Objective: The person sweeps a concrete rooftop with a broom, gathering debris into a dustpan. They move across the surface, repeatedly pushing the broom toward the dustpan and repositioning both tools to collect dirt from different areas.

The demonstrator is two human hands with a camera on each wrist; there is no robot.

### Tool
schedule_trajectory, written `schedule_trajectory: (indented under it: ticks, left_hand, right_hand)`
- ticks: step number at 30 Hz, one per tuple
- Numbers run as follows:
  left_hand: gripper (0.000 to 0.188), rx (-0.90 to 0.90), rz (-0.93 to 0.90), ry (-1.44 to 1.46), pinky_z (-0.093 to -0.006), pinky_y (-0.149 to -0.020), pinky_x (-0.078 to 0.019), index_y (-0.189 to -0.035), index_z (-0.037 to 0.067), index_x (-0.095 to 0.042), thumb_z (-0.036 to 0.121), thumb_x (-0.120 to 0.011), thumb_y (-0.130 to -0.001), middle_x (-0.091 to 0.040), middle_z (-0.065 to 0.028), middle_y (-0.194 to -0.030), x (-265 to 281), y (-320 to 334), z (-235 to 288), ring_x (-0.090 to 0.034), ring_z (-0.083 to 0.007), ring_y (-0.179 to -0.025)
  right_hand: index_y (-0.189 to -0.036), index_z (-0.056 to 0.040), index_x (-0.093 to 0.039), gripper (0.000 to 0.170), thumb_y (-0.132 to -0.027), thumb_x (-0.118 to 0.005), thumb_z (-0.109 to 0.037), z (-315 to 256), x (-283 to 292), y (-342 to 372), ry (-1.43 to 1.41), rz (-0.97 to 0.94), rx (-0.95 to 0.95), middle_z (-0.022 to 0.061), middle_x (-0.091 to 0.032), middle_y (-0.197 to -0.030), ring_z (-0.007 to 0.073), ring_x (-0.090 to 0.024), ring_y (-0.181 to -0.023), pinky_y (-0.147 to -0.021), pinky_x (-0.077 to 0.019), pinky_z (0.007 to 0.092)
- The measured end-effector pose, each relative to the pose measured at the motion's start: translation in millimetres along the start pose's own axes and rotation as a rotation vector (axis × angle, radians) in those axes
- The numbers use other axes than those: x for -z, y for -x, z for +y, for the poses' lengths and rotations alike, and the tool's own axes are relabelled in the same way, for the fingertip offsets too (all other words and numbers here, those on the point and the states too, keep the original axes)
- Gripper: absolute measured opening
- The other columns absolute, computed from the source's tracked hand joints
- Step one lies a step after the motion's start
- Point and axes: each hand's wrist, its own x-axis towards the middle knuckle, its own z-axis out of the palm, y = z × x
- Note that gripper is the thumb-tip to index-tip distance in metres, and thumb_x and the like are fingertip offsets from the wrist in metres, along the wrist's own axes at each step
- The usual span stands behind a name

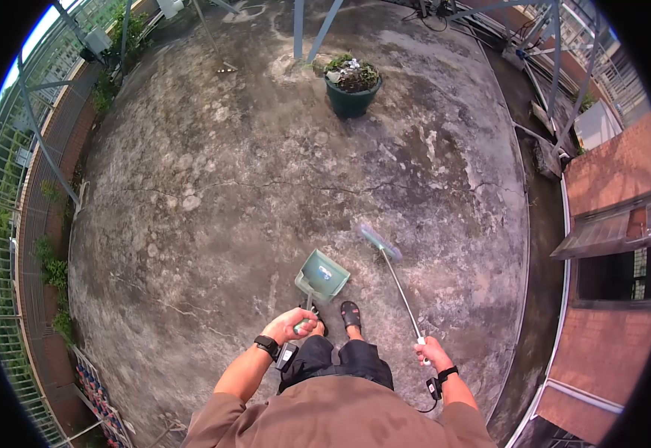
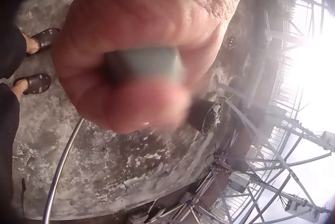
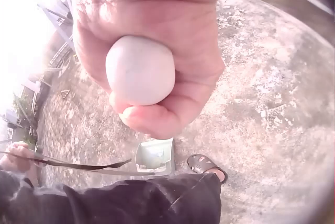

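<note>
The left hand [image 1: 295,324] grips the handle of a pale green dustpan [image 1: 324,276], whose pan lies in front of the feet. In the left wrist view, the fingers of the left hand [image 2: 136,62] curl round the handle's green end [image 2: 144,64]. The right hand [image 1: 433,353] holds a broom by the white end of its thin metal pole [image 1: 404,299]; the broom head [image 1: 380,241] is ahead and right of the dustpan, slightly blurred. In the right wrist view, the right hand [image 3: 152,51] wraps round the rounded white pole end [image 3: 140,70].
Stained, cracked concrete floor [image 1: 191,246] surrounds the person. A green planter [image 1: 352,95] stands ahead near metal posts [image 1: 299,30]. Railings [image 1: 1,261] and plants line the left; a ledge and a brick-coloured wall [image 1: 601,358] with an open window are at the right. Sandals [image 1: 351,314] are behind the dustpan.
</note>
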Motion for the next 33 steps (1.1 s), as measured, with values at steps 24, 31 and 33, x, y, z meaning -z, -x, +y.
schedule_trajectory:
  ticks: [24, 31, 33]
  left_hand:
    - [0.013, 0.149, 0.017, -0.133, -0.0174, -0.03, -0.0267, -0.069, 0.003, -0.041, 0.006, -0.042, -0.082, -0.038, 0.0006, -0.054, -48.7, -32.3, 52.4, -0.032, -0.0066, -0.038]
    - [0.016, 0.207, -0.033, -0.188, -0.0157, -0.03, -0.0266, -0.069, 0.005, -0.039, 0.008, -0.043, -0.084, -0.037, 0.0022, -0.055, -89.7, -54.1, 50.3, -0.032, -0.005, -0.039]
    - [0.014, 0.198, -0.003, -0.181, -0.0157, -0.03, -0.027, -0.072, 0.003, -0.041, 0.009, -0.044, -0.084, -0.037, 0.0027, -0.055, -108.4, -74.3, 49.6, -0.033, -0.0042, -0.04]
  right_hand:
    - [-0.077, -0.0053, -0.043, 0.017, -0.073, -0.059, -0.004, 31.0, -71.8, 40.1, -0.177, -0.233, -0.119, 0.0004, -0.045, -0.055, 0.0086, -0.044, -0.041, -0.034, -0.0369, 0.0264]
    - [-0.076, -0.0067, -0.043, 0.018, -0.071, -0.061, -0.006, -7.6, 38.3, 7.8, -0.228, -0.04, 0.025, 0.0012, -0.047, -0.057, 0.0096, -0.047, -0.041, -0.036, -0.0402, 0.0255]
    - [-0.072, -0.0064, -0.044, 0.016, -0.071, -0.06, -0.007, -15.3, 91.4, -27.7, -0.261, -0.025, 0.151, 0.0021, -0.047, -0.055, 0.011, -0.047, -0.04, -0.036, -0.0414, 0.0278]
